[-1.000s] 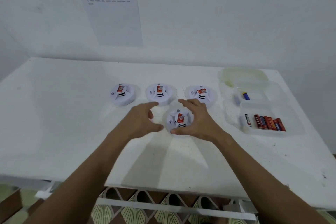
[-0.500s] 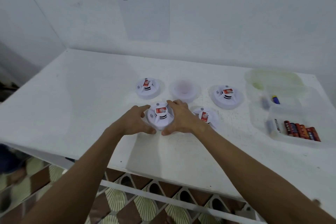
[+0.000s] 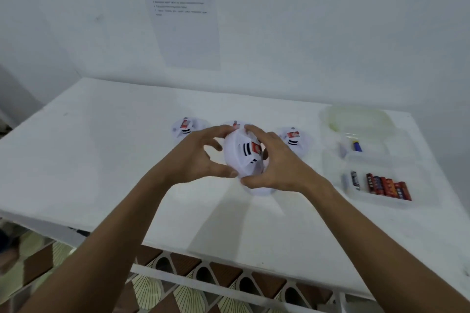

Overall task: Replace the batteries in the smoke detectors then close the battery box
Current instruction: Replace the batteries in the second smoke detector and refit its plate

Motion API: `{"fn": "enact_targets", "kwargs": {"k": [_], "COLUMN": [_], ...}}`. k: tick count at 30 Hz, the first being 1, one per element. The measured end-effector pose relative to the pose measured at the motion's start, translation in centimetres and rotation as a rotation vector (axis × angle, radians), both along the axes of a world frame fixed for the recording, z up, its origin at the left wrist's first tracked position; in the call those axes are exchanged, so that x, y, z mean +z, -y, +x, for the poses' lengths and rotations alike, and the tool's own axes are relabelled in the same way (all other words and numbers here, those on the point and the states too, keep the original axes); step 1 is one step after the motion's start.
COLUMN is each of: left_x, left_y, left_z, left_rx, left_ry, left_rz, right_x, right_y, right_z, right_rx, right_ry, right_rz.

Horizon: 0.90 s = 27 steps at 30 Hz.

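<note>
A: Where's the detector (image 3: 243, 157)?
B: Lifted off the tabletop (image 3: 106, 150) and tilted, between both hands. Left hand (image 3: 195, 160) and right hand (image 3: 277, 162) curl their fingers around its rim.
A: The batteries (image 3: 387, 187)?
B: In the open box (image 3: 376, 198) at the right.

Printed sheet (image 3: 187, 11) fixed to the wall: a short heading and several lines of black type, all too blurred to read. Smoke detectors (image 3: 292, 138) on the worktop (image 3: 101, 147): each carries a small red-and-white label (its wording cannot be made out). Batteries (image 3: 387, 187) in the clear battery box (image 3: 376, 199): red and dark wrappers with print too small to read. No word, brand or number is legible anywhere.
</note>
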<state>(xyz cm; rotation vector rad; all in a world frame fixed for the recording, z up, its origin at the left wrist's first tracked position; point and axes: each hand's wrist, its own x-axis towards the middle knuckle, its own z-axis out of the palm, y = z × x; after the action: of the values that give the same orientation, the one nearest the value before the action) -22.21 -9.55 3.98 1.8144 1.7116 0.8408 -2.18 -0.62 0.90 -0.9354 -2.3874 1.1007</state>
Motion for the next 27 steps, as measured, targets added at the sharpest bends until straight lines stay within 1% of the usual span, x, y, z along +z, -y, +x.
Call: {"fn": "enact_targets", "kwargs": {"k": [7, 10, 12, 14, 17, 21, 24, 27], "left_x": [2.3, 2.1, 1.9, 1.9, 1.8, 2.1, 2.2, 2.1], "left_y": [-4.9, -6.3, -7.0, -7.6, -8.4, -9.3, -9.4, -9.4], "left_z": [10.4, 14.1, 16.3, 18.5, 21.3, 22.9, 23.1, 22.7], "left_rx": [-0.193, -0.269, -0.315, -0.37, -0.44, -0.445, -0.415, -0.375], "left_ry": [0.084, 0.171, 0.156, 0.093, 0.052, 0.083, 0.083, 0.048], "left_rz": [0.011, -0.007, -0.024, -0.044, -0.077, -0.05, -0.002, 0.014], "right_x": [3.0, 3.3, 3.4, 3.4, 3.0, 2.8, 2.8, 2.6], "right_y": [-0.5, -0.7, -0.6, -0.5, -0.5, -0.9, -1.0, -1.2], "right_z": [12.2, 17.2, 20.1, 22.4, 24.7, 26.2, 26.5, 26.0], "right_rx": [-0.175, -0.252, -0.287, -0.302, -0.291, -0.253, -0.241, -0.252], "right_ry": [-0.105, -0.219, -0.287, -0.348, -0.443, -0.524, -0.52, -0.454], "right_rz": [-0.023, -0.145, -0.198, -0.215, -0.237, -0.278, -0.252, -0.169]}}
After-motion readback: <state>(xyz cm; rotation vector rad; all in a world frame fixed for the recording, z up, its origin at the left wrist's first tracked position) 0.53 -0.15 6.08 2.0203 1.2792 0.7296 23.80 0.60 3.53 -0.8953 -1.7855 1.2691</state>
